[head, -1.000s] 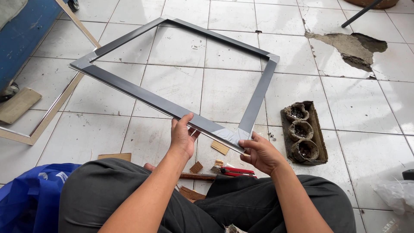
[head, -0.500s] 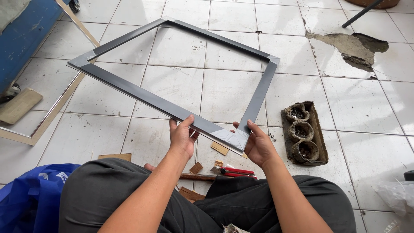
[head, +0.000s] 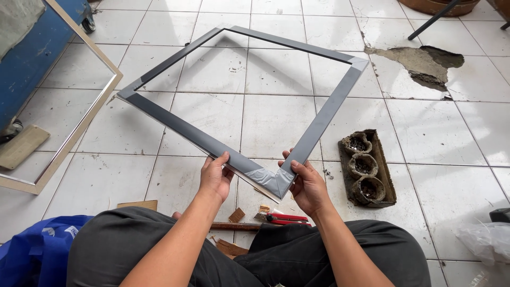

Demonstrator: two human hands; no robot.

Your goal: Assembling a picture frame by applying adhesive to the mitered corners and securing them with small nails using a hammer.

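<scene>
Item: grey square frame [head: 241, 93], four flat bars mitred at the corners, open in the middle. We hold it above the white tiled floor [head: 276, 117], tilted, with its near corner in our grasp and its far corner out over the tiles. The near corner carries a patch of wrinkled silvery tape [head: 268, 179].

Left hand [head: 214, 178]: closed on the bar just left of the taped corner, fingertips curled over the top face, thumb underneath and out of sight.

Right hand [head: 307, 186]: closed on the bar just right of the same corner, thumb lying on the top face beside the tape, fingers wrapped below.

Below the frame, between our knees: a red-handled cutter [head: 284, 218] on the tiles, a long brown rod [head: 234, 226] lying just beside it, and small scraps of wood [head: 236, 214].

To the right, near our right hand but apart from it: a dark, grimy block with three round hollows [head: 366, 169].

Further right: a broken patch in the tiling [head: 419, 62], and crumpled clear plastic [head: 489, 242] at the edge.

To the left: a second frame of pale metal [head: 79, 119] lying well apart, a blue cabinet side [head: 32, 64], and blue cloth [head: 37, 250] beside our left knee.

We sit in dark grey trousers [head: 138, 244]
</scene>
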